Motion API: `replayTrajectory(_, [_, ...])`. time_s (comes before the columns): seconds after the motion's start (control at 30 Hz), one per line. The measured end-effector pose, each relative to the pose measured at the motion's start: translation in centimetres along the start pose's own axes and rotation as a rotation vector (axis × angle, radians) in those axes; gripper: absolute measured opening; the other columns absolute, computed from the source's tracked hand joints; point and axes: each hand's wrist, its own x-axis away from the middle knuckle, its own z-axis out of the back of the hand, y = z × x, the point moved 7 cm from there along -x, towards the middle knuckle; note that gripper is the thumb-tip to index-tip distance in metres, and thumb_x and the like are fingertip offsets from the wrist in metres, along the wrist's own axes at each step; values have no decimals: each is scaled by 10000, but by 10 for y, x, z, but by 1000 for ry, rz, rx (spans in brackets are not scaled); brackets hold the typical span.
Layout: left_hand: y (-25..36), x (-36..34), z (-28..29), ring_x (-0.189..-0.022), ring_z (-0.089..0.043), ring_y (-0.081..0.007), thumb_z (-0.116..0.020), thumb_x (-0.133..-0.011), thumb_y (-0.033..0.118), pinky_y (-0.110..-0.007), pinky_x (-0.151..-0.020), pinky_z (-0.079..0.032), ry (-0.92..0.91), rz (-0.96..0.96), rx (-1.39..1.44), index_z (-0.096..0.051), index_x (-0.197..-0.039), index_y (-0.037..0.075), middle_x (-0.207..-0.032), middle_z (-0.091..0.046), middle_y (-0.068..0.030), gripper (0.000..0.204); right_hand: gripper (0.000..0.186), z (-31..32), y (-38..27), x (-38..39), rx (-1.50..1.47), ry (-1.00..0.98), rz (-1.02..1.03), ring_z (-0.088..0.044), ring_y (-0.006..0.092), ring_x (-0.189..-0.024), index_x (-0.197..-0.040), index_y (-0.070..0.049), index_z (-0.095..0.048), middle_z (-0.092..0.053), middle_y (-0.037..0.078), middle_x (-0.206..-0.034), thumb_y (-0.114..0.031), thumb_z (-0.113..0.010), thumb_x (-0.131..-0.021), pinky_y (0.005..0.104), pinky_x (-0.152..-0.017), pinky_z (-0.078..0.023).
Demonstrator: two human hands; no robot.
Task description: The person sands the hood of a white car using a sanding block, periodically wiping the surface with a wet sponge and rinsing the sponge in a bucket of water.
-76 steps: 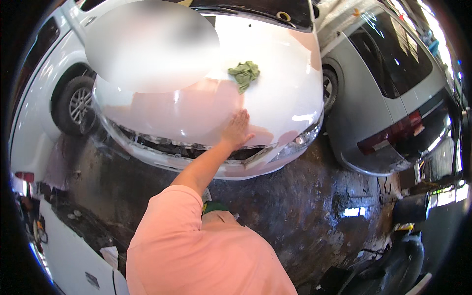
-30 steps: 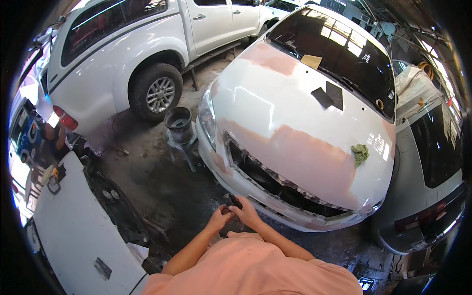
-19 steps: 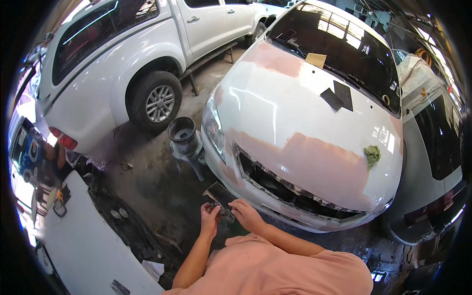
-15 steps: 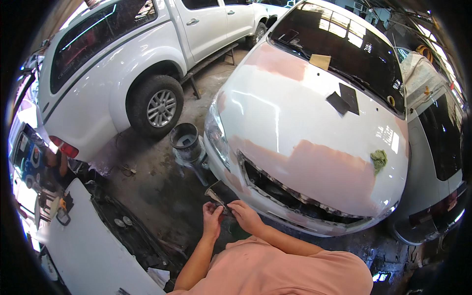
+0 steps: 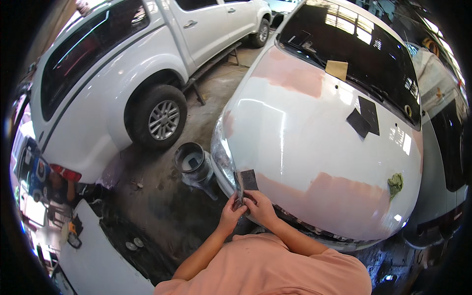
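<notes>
Both hands are in front of the nose of a white car with pinkish filler patches on its hood [image 5: 290,132]. My left hand [image 5: 231,214] and my right hand [image 5: 261,206] are close together, pinching the lower end of a folded sheet of dark sandpaper [image 5: 249,180]. Its dark upper end stands out beyond my fingers, near the headlight [image 5: 223,150]. One side of the sheet catches light as a paler, narrow strip. Where the fingers meet, they hide the lower part of the sheet.
Two dark sheets [image 5: 369,116], a tan sheet [image 5: 337,70] and a crumpled green cloth [image 5: 395,185] lie on the car. Left of the headlight, a black bucket [image 5: 190,158] sits on a stand. Beyond is a white pickup [image 5: 113,98]; a white panel [image 5: 101,255] lies lower left.
My hands have moved right and slightly upward in the view, toward the headlight, with the sandpaper. The sheet now shows more of its dark face. The view has shifted too.
</notes>
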Motion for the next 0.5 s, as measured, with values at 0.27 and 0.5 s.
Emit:
replayTrajectory(0.27, [-1,-80,-15,-1130,-615,-153,-470,-1161,306,-308,-1006,-490,-120,138,-161,-628,-1360,-26,-1221,-686,-77,419,544,23,52,-36,-583,248,-301,-646,171,-1065,-1489,28,-458,-620,127,-1258,-69,-690,-1007,280,-759,-598])
replayTrajectory(0.5, [16,-190,-36,-1101,-717,-217,-446,-1160,420,-388,-966,-589,-142,251,143,-602,-1363,32,-1247,-720,-92,465,517,63,48,-43,-579,534,-352,-605,140,-1026,-1472,8,-527,-601,74,-1244,-55,-669,-979,282,-854,-552])
